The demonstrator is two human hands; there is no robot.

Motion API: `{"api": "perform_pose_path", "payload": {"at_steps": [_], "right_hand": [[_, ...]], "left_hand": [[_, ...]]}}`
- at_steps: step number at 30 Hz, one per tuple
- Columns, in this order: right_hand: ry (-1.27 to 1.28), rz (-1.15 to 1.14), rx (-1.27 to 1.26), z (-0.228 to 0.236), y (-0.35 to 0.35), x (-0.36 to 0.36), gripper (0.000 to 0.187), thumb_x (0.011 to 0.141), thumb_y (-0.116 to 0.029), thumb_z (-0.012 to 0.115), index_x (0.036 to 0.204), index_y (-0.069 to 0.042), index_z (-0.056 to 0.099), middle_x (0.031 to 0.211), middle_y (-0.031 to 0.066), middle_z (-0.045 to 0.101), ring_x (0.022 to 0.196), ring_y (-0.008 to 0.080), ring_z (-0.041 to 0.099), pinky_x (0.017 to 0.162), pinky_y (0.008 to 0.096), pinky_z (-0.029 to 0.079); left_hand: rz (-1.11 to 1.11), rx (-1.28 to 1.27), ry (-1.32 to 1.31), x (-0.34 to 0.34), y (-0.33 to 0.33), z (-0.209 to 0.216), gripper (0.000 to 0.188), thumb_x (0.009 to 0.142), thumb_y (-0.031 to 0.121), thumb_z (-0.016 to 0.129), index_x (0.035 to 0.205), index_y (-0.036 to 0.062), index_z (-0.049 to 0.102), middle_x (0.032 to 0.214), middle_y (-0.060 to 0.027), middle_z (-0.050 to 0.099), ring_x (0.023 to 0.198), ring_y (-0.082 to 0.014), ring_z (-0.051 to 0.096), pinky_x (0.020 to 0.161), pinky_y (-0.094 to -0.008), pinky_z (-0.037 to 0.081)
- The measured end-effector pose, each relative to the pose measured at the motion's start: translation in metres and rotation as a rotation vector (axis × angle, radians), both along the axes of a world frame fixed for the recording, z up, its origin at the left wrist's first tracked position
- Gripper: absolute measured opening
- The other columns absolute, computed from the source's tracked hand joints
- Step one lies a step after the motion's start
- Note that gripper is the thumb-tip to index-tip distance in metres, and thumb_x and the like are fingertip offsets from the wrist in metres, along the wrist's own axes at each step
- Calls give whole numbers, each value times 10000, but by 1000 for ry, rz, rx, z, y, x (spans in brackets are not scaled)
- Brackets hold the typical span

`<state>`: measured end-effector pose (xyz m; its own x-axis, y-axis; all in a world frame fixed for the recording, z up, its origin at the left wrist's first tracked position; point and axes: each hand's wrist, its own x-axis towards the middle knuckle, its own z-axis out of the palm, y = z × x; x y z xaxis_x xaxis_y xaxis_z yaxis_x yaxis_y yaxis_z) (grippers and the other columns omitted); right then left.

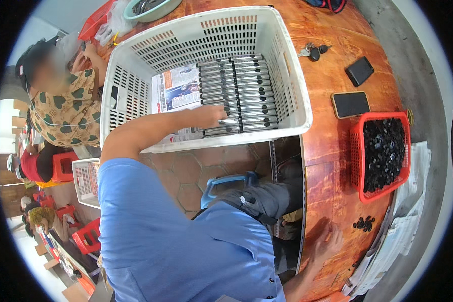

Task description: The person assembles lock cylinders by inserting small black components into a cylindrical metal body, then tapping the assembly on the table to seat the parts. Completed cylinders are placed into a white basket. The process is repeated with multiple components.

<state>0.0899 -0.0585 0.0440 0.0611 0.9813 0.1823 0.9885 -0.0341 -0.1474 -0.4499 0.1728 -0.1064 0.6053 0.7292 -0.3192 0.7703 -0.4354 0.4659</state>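
Reaching into a white plastic crate (206,143), my left hand (206,117) is closed on a shiny metal tube (229,122). Beneath it, similar silver tubes with black parts (254,93) lie side by side in two columns on newspaper (161,95) that lines the crate bottom. My right hand (328,242) is low over the wooden table, fingers loosely bent and apart, with nothing visible in them. Nearest to it is a small scatter of black pieces (364,223).
A red basket (356,161) full of small black pieces stands on the table (327,176). Two phones (351,104) and keys (314,53) lie beyond it. Stacked paper (410,201) lines the right edge. A co-worker (65,95) sits at the left, near a basin (158,11).
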Motion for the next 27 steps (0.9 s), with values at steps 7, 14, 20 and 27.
{"api": "perform_pose_path", "payload": {"at_steps": [7, 14, 20, 27], "right_hand": [[31, 130, 158, -38, 6, -39, 148, 953, -47, 626, 1090, 7, 641, 1073, 170, 652, 967, 396, 612, 879, 498, 480], [22, -29, 88, -49, 1, -40, 196, 967, -72, 611, 1136, 23, 638, 1159, 230, 599, 1078, 409, 578, 899, 494, 476], [4, -50, 49, -52, -2, -34, 213, 979, -63, 581, 1164, 34, 621, 1172, 250, 583, 1099, 426, 564, 927, 504, 469], [-34, -55, 14, -49, -1, -36, 219, 989, -63, 551, 1168, 52, 604, 1165, 254, 571, 1094, 429, 560, 931, 510, 466]], "left_hand": [[138, -58, -113, -11, -16, -8, 266, 876, 99, 678, 1121, 47, 588, 1034, -158, 553, 944, -353, 612, 819, -453, 519], [666, 164, -210, -54, 23, -8, 325, 901, 99, 662, 1211, 38, 587, 1061, -171, 555, 975, -360, 598, 858, -449, 497], [786, 288, -30, -125, 36, -18, 316, 924, 96, 634, 1228, 41, 569, 1097, -184, 537, 1024, -392, 590, 877, -473, 497], [682, 419, 172, -176, 55, -39, 336, 874, 27, 642, 1196, 43, 547, 1097, -180, 566, 1025, -397, 606, 876, -471, 499]]}}
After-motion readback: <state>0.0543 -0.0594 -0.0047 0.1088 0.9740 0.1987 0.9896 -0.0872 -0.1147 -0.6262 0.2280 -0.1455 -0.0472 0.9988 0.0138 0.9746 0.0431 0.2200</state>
